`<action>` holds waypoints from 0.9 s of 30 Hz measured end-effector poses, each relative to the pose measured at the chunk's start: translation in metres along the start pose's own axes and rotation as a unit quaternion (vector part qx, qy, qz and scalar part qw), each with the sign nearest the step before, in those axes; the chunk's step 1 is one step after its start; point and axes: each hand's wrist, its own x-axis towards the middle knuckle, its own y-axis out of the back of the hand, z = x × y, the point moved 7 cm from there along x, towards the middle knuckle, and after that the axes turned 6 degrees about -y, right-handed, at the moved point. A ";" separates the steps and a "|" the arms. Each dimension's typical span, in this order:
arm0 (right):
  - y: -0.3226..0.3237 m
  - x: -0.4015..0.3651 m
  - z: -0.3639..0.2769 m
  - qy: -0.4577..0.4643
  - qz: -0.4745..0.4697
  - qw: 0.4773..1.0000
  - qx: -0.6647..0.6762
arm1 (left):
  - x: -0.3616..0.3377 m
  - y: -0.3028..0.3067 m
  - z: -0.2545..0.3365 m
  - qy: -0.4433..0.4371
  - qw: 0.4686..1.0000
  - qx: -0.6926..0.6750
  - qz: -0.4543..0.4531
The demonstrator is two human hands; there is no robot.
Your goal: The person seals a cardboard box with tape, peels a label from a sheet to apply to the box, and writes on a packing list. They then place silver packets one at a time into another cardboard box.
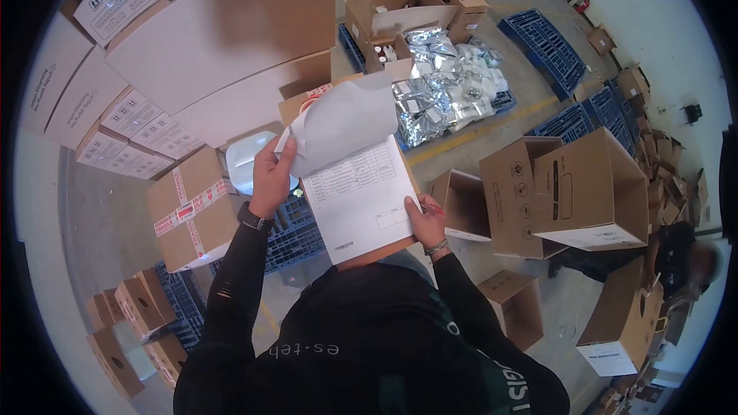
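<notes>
A brown clipboard (377, 256) carries a printed sheet (350, 215) with a table near its top and a barcode at the lower left. My left hand (273, 177) pinches the corner of the lifted upper sheets (346, 119), which curl back over the board's far end. Around the board's right edge my right hand (427, 220) is closed, thumb on the paper. A red pen (433, 208) sticks out from the fingers of that hand. The fingers beneath the board are hidden.
Silver and clear bags (442, 88) lie on a pallet ahead. Large open cartons (588, 192) stand to the right, near a person in dark clothes (676, 257). Blue pallets (546, 50) lie beyond. A taped carton (192, 207) and stacked boxes (223, 38) stand left.
</notes>
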 end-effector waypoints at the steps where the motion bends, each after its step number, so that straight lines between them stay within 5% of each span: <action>1: -0.002 0.001 0.001 -0.002 -0.006 1.000 0.007 | 0.003 0.004 0.004 -0.003 1.000 -0.003 0.013; 9: -0.005 0.003 0.001 0.016 -0.016 0.999 0.025 | 0.025 0.038 0.014 -0.020 0.991 -0.059 0.122; 27: -0.003 0.003 -0.007 0.012 -0.035 0.999 0.023 | 0.052 0.051 0.028 -0.035 0.987 -0.060 0.145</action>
